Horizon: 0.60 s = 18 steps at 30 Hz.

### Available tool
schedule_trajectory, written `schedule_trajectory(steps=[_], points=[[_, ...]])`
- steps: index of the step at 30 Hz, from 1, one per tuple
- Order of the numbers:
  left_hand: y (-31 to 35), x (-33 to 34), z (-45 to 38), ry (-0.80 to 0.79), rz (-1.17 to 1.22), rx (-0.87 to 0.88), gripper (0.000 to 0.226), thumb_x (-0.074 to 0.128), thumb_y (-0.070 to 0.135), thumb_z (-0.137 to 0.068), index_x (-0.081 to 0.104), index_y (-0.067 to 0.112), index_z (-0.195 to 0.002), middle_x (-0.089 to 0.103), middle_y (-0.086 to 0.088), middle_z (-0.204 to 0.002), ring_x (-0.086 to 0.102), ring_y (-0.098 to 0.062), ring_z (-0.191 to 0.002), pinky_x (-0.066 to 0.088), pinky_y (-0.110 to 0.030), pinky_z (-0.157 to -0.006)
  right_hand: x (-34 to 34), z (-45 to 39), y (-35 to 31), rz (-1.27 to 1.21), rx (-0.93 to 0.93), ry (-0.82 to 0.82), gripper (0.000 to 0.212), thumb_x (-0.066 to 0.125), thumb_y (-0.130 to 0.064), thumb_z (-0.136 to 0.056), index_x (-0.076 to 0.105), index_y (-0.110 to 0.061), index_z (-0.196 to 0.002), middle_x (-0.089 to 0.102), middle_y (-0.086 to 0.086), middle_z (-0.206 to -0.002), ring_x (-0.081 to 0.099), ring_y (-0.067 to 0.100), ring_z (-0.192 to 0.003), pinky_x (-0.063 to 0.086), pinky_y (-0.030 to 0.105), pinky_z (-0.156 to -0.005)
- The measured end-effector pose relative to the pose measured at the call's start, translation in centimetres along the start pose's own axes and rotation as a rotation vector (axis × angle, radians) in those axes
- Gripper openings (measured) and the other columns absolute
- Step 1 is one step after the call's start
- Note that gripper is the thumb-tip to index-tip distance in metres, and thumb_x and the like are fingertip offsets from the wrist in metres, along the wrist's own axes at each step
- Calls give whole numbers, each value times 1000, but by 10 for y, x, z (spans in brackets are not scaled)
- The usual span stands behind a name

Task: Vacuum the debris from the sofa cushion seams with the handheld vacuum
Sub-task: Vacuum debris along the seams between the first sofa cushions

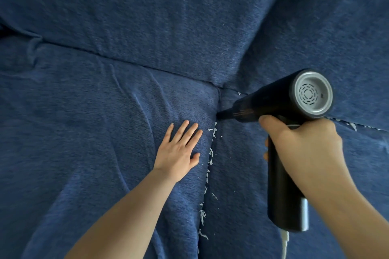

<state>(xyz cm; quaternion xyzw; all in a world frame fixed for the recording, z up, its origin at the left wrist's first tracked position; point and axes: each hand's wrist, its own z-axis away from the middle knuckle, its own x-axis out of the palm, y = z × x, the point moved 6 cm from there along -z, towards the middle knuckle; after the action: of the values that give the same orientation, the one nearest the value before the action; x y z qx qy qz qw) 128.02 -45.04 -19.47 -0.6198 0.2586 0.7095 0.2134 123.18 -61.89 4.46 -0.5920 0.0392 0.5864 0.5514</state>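
On the dark blue sofa (105, 17), right where two seat cushions meet the backrest, a black handheld vacuum (282, 99) is pointing its narrow nozzle (224, 114) leftward into the far end of the seam (210, 164) that is running toward the viewer between the cushions. The vacuum's barrel is ending in a round grey rear cap (313, 94) with a ring of dashed vent slots, and its thick black handle is hanging down toward the near edge, with a white cable (284, 244) trailing from the bottom.

The right hand (303, 145) is wrapping its fingers around the top of the handle, the thumb lying just under the barrel, gripping it firmly.

The left hand (179, 149) is lying flat on the left seat cushion (84, 132), fingers straight and spread slightly, pressing the fabric just beside the seam without holding anything.

Pale shredded debris (203, 214) is lining the seam from just near of the nozzle down toward the near edge, with a few stray flecks lying on the right seat cushion (235, 174). More white bits are sitting along the far seam at the right, behind the vacuum.
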Motion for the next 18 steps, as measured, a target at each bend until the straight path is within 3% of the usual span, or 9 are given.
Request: schedule_trajectory(steps=[9, 18], points=[[0, 1, 3, 4, -26, 18, 62, 31, 48, -91, 43, 21, -146, 35, 1, -156, 24, -22, -147, 19, -54, -117, 19, -8, 15, -80, 57, 5, 36, 68, -40, -73, 65, -5, -63, 67, 5, -49, 70, 31, -65, 59, 44, -76], [-1, 1, 6, 4, -21, 20, 62, 33, 47, -92, 42, 20, -146, 33, 1, -157, 23, -23, -148, 21, -56, -117, 6, 8, 24, -90, 79, -34, 35, 70, -32, -77, 64, -5, -57, 66, 4, -46, 70, 27, -59, 58, 40, -72]])
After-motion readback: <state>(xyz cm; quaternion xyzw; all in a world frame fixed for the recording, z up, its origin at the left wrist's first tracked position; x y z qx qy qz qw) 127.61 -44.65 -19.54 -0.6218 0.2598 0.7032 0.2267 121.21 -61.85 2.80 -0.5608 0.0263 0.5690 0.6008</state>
